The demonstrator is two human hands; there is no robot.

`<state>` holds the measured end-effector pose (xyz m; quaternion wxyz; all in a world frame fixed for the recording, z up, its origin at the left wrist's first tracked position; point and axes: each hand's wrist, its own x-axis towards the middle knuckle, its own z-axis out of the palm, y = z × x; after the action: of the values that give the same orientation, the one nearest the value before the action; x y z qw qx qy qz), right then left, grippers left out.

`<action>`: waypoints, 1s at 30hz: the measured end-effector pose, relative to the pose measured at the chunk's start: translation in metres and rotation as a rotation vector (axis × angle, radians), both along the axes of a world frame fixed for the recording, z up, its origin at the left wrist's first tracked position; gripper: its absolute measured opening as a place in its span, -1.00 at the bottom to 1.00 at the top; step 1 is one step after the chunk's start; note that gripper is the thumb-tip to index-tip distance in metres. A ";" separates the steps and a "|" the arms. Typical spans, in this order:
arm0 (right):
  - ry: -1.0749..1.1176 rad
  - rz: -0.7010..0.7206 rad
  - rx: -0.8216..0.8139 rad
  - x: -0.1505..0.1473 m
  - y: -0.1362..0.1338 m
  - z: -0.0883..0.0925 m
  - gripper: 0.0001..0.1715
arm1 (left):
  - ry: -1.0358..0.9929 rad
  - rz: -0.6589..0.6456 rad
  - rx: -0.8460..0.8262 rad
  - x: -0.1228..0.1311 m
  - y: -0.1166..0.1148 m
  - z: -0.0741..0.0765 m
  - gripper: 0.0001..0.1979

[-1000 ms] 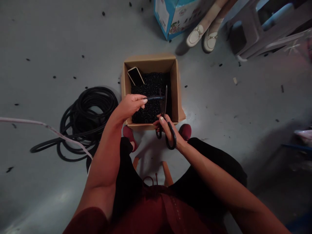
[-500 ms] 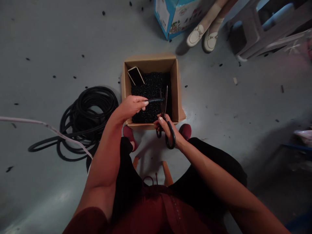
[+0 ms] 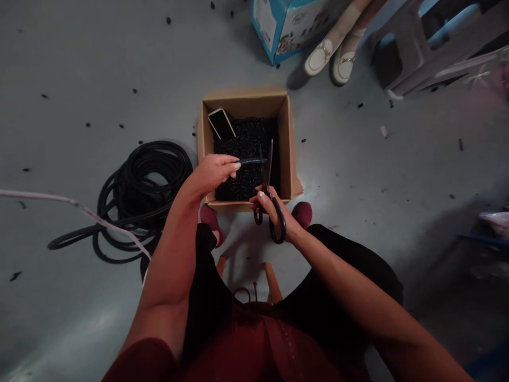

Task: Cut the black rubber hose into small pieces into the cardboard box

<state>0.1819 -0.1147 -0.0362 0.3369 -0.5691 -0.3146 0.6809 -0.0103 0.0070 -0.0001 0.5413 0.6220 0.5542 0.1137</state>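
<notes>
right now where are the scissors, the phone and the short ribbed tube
scissors [image 3: 282,217]: head view, on the black handle loop
phone [image 3: 220,123]: head view, on its dark face
short ribbed tube [image 3: 251,161]: head view, on its middle stretch

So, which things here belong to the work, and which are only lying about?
Work, it seems: ribbed black tube in the left hand; scissors in the right hand; black pieces in the cardboard box; black coil.
Lying about: phone; white cable; blue printed box.

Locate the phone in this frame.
In the head view, the phone sits in the far left corner of the cardboard box, on the black pieces.
</notes>
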 end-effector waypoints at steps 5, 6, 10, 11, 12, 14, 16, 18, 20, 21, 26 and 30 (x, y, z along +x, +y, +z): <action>0.014 -0.010 -0.004 0.000 0.001 0.003 -0.41 | -0.009 0.004 -0.028 0.003 -0.001 0.004 -0.76; 0.017 -0.011 -0.002 0.000 0.001 0.004 -0.41 | -0.011 -0.003 -0.031 0.003 -0.001 0.005 -0.75; 0.019 -0.004 0.003 0.001 0.001 0.004 -0.40 | 0.006 -0.021 -0.028 0.003 -0.001 0.004 -0.75; 0.014 -0.001 0.001 0.001 0.001 0.003 -0.40 | 0.013 -0.017 -0.024 0.003 -0.001 0.004 -0.75; 0.007 0.000 -0.002 0.001 0.001 0.002 -0.40 | 0.019 -0.012 -0.021 0.002 -0.001 0.003 -0.75; 0.000 0.000 -0.008 0.000 0.001 0.001 -0.41 | 0.020 -0.006 -0.016 0.002 0.000 0.002 -0.75; 0.003 -0.002 -0.008 0.000 0.000 0.001 -0.41 | 0.014 -0.011 -0.014 0.001 0.000 0.002 -0.74; 0.011 -0.003 -0.006 0.000 0.000 0.001 -0.41 | 0.010 -0.013 -0.013 0.000 0.000 0.001 -0.74; 0.012 -0.004 -0.004 0.000 0.000 0.001 -0.39 | 0.012 -0.009 -0.013 0.000 -0.001 0.000 -0.74; 0.009 -0.002 -0.002 0.000 0.000 0.000 -0.38 | 0.012 -0.004 -0.010 0.001 -0.001 -0.001 -0.74; 0.020 0.022 -0.006 0.000 0.000 -0.003 -0.32 | 0.001 0.044 0.008 0.002 0.000 -0.003 -0.76; 0.039 0.014 -0.011 0.000 0.000 -0.006 -0.34 | -0.007 0.036 -0.011 0.002 0.000 -0.005 -0.77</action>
<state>0.1822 -0.1147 -0.0423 0.3351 -0.5554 -0.3083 0.6958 -0.0082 0.0071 -0.0047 0.5444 0.6087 0.5641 0.1226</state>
